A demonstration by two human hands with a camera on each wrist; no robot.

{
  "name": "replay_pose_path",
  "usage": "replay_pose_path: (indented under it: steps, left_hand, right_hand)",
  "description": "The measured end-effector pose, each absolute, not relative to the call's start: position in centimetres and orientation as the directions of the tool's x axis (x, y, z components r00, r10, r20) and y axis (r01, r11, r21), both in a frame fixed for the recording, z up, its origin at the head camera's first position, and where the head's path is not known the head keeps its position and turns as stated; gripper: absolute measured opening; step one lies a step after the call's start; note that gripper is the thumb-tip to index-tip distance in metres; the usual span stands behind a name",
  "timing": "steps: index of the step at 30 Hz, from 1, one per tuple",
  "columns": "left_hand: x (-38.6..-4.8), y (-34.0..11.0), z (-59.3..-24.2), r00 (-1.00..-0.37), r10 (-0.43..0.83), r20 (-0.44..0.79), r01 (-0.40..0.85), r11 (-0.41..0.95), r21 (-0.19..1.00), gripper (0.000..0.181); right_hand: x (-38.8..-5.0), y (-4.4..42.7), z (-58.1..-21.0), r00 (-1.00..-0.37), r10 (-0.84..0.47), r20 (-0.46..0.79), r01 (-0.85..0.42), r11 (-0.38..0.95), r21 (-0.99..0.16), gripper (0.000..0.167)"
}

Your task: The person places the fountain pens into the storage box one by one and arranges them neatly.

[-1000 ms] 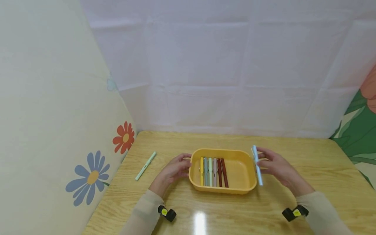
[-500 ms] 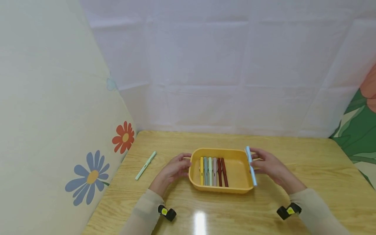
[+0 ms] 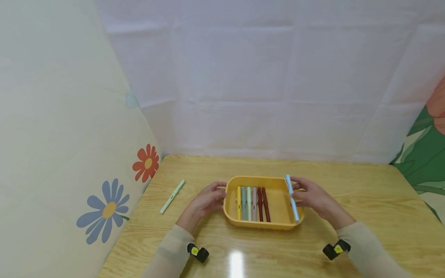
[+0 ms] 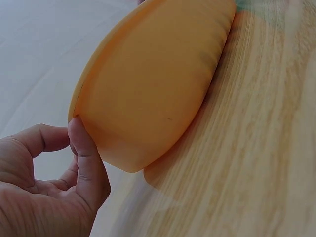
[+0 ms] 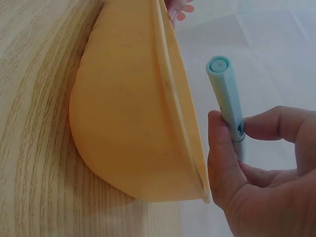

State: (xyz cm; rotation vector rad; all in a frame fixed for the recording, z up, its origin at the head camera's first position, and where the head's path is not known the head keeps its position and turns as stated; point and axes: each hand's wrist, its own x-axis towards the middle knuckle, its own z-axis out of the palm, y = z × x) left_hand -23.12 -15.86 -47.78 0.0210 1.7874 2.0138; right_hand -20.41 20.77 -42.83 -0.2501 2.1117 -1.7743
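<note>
A yellow plastic basket [image 3: 285, 226] stands on the table with several pens lined up in its left half: a yellow pen [image 3: 238, 202], grey-blue, pale green and pinkish ones, then two dark red pens [image 3: 265, 204]. At the basket's left end, my left hand [image 3: 208, 200] pinches the rim between thumb and fingers, as the left wrist view [image 4: 81, 148] shows. My right hand [image 3: 314, 199] holds a light blue pen [image 5: 226, 91] between thumb and fingers, above the basket's right end. The pen tilts slightly, its far end leaning left.
On the wooden table [image 3: 139, 247], a pale green pen [image 3: 172, 197] lies left of my left hand. White cloth [image 3: 243, 77] hangs behind the table, and a wall with painted flowers [image 3: 109, 210] borders the left side.
My right hand has moved left with the light blue pen, from outside the basket's right end to above its inside. The left hand stays at the rim.
</note>
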Motion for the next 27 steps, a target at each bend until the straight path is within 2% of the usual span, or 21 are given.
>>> replay_pose_path:
  steps: [4, 9, 27]
  left_hand:
    - [-23.0, -15.9, -47.8, -0.902, 0.351, -0.252, -0.294, -0.070, 0.953, 0.044]
    - [-23.0, -15.8, -47.5, -0.900, 0.330, -0.284, -0.320, -0.060, 0.945, 0.047]
    - [-22.9, -15.8, -47.2, -0.895, 0.332, -0.297, -0.333, -0.056, 0.941, 0.050]
  right_hand:
    - [-20.4, 20.4, -42.8, -0.917, -0.358, -0.177, 0.104, 0.214, -0.971, 0.069]
    - [-20.5, 20.0, -42.8, -0.920, -0.338, -0.198, 0.122, 0.234, -0.965, 0.069]
    - [-20.5, 19.0, -43.0, -0.922, -0.334, -0.193, 0.122, 0.223, -0.967, 0.069]
